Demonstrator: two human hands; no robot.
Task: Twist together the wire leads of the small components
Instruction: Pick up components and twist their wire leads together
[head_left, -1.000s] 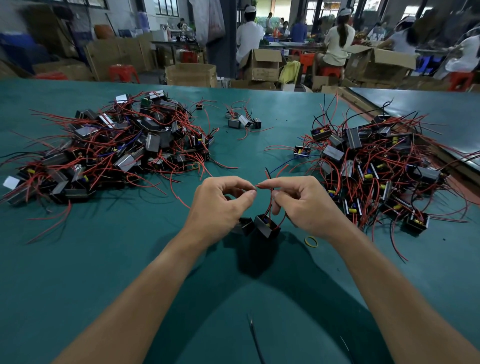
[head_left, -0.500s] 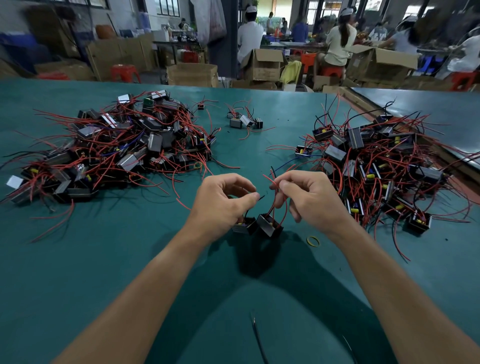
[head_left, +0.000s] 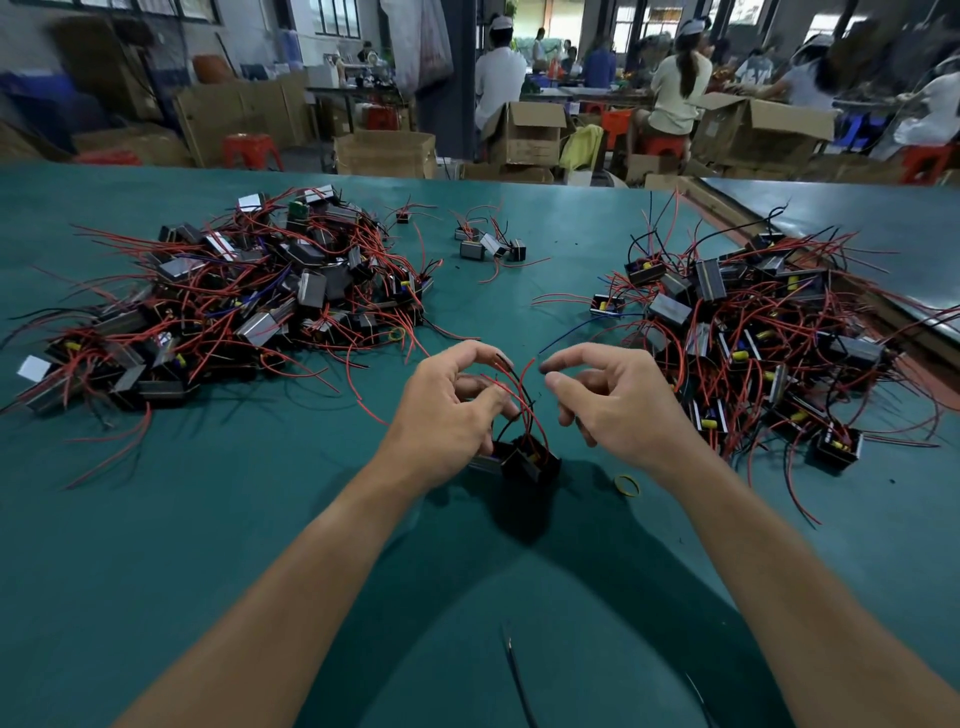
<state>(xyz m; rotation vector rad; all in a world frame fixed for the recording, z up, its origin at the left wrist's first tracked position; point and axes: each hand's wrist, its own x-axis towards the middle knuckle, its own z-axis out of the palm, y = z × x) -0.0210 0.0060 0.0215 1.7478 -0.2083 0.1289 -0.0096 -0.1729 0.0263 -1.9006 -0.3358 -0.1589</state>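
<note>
Two small black components (head_left: 524, 464) sit together on the green table (head_left: 260, 519) between my hands. Their red and black wire leads (head_left: 521, 387) stand up from them in a loose curve. My left hand (head_left: 444, 415) is curled beside the components, with thumb and forefinger bent round the leads and the lower fingers touching the left component. My right hand (head_left: 615, 410) hovers just right of the leads, thumb and forefinger apart, holding nothing.
A big heap of components with red leads (head_left: 234, 306) lies at the left, another heap (head_left: 769, 343) at the right. A few loose components (head_left: 485, 244) sit at the back centre. A yellow rubber band (head_left: 627, 486) lies near my right wrist. Workers and cardboard boxes stand beyond the table.
My hands have drawn apart. The right hand has let go of the lead tips and spread its fingers; the leads now stand free between the hands.
</note>
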